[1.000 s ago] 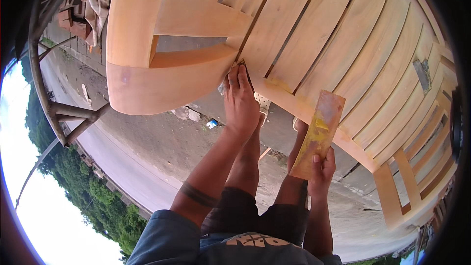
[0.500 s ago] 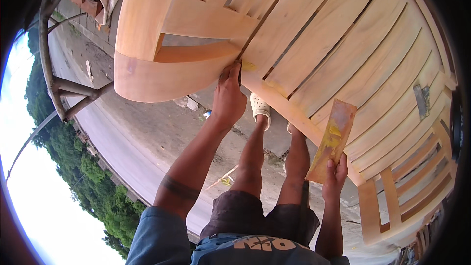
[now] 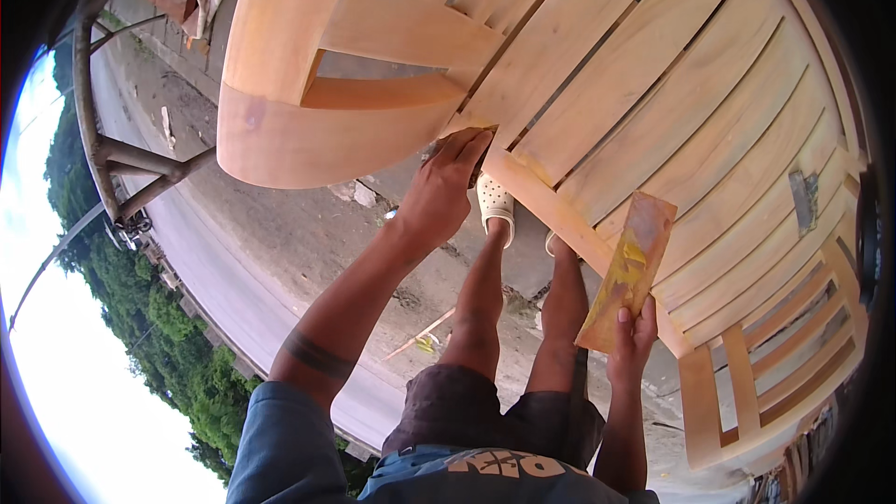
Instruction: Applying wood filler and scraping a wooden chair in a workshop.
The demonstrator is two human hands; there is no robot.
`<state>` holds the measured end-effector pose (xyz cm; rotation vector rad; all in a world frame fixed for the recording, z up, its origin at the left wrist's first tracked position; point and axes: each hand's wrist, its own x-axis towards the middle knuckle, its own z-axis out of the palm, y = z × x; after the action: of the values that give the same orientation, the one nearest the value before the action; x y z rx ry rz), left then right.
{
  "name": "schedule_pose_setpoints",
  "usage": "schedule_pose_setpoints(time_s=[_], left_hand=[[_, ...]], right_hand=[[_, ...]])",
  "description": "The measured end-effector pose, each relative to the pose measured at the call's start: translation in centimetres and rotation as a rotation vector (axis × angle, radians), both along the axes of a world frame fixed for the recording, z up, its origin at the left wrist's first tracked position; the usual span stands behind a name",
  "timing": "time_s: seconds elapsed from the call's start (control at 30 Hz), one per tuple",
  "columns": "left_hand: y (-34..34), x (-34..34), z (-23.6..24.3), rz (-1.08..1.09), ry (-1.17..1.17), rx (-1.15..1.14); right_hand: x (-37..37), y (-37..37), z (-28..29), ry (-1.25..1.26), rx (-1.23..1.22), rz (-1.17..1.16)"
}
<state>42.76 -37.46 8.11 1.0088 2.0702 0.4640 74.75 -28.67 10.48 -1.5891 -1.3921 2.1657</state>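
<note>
A pale wooden slatted bench (image 3: 644, 65) fills the upper right. At its front corner, beside the curved armrest (image 3: 336, 135), my left hand (image 3: 434, 187) is closed on a thin dark flat tool (image 3: 480, 157), mostly hidden by the fingers. The tool is against or very close to the seat's front edge; contact cannot be made out. Yellowish filler marks that corner. My right hand (image 3: 635, 341) grips the lower end of a flat wooden board (image 3: 633, 266) smeared with yellow paste, held up in front of the seat's front rail.
A dark grey flat piece (image 3: 803, 198) lies on the slats at the right. The bench's other slatted armrest (image 3: 775, 364) is at lower right. A metal pipe frame (image 3: 140, 163) stands at left, with a road (image 3: 224, 271) beyond. A thin stick (image 3: 420, 334) lies on the ground.
My left hand has shifted slightly right and turned, with the dark tool now lower along the seat's corner. The right hand and board have barely moved.
</note>
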Motion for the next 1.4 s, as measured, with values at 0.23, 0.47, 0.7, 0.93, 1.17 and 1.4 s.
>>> schedule_pose_setpoints(time_s=[0.23, 0.47, 0.7, 0.93, 1.17, 1.4], left_hand=[[-2.5, 3.2, -2.7, -0.191, 0.515, 0.055], [-1.5, 0.6, -0.6, 0.189, 0.225, -0.007], [0.1, 2.9, -1.3, 0.123, 0.313, 0.034], [-0.8, 2.2, -1.6, -0.042, 0.292, 0.065], [-3.2, 3.8, -1.7, -0.163, 0.387, 0.076], [-0.5, 0.4, -1.2, 0.262, 0.221, 0.004]], right_hand=[[-0.3, -0.4, -0.1, -0.002, -0.046, -0.006], [-0.1, -0.8, 0.4, 0.001, -0.032, -0.024], [0.7, -0.5, 0.5, 0.007, -0.047, -0.014], [1.6, -0.6, 0.2, -0.013, -0.027, 0.005], [1.4, -0.4, 0.3, 0.017, -0.058, 0.015], [0.9, -0.8, 0.5, 0.057, -0.042, -0.001]])
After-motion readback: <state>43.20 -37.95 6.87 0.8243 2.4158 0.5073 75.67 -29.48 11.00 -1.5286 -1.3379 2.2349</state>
